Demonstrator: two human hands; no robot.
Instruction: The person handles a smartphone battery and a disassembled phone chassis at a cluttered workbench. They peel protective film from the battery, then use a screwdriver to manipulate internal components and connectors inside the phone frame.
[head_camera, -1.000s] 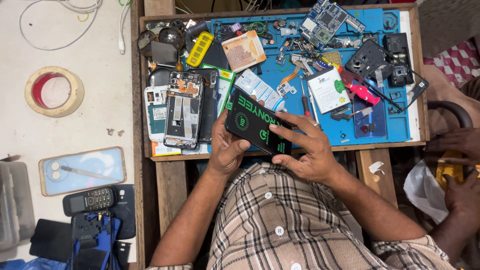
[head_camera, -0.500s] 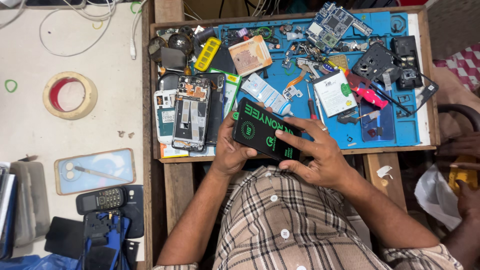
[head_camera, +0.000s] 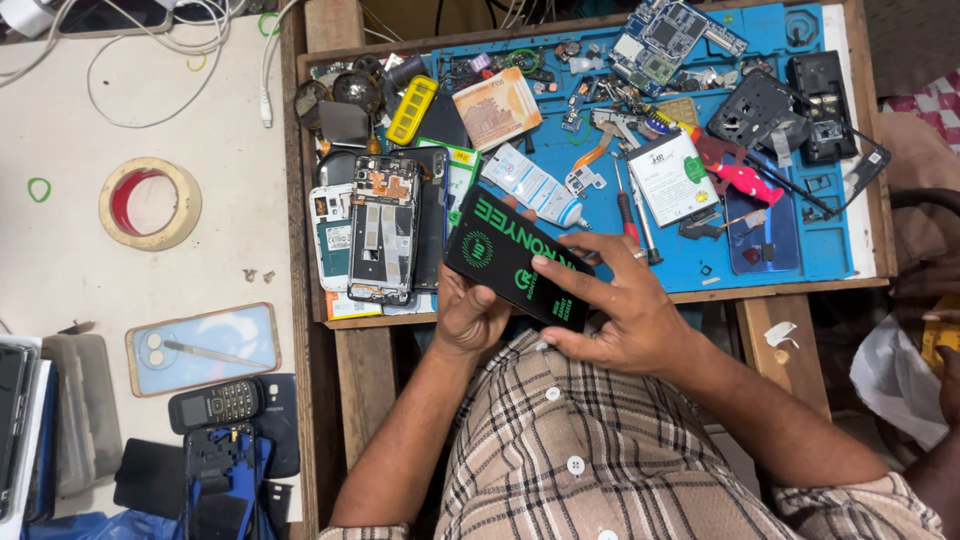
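We see a flat black box with green print (head_camera: 520, 262) held tilted just above the bench's (head_camera: 330, 325) near edge, close to the body. The left hand (head_camera: 470, 315) grips its lower end from beneath; the right hand (head_camera: 612, 305) lies closed over its top. Just beside it lie an opened phone (head_camera: 382, 228), a white tube (head_camera: 530, 185) and a blue mat (head_camera: 790, 250) crowded with parts.

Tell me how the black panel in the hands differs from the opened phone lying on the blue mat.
The black panel is held tilted by the left hand and right hand; the opened phone lies flat, untouched. The black panel shows a smooth dark face with green print; the opened phone shows bare inner parts and metal framing. Both are slim rectangles of similar size.
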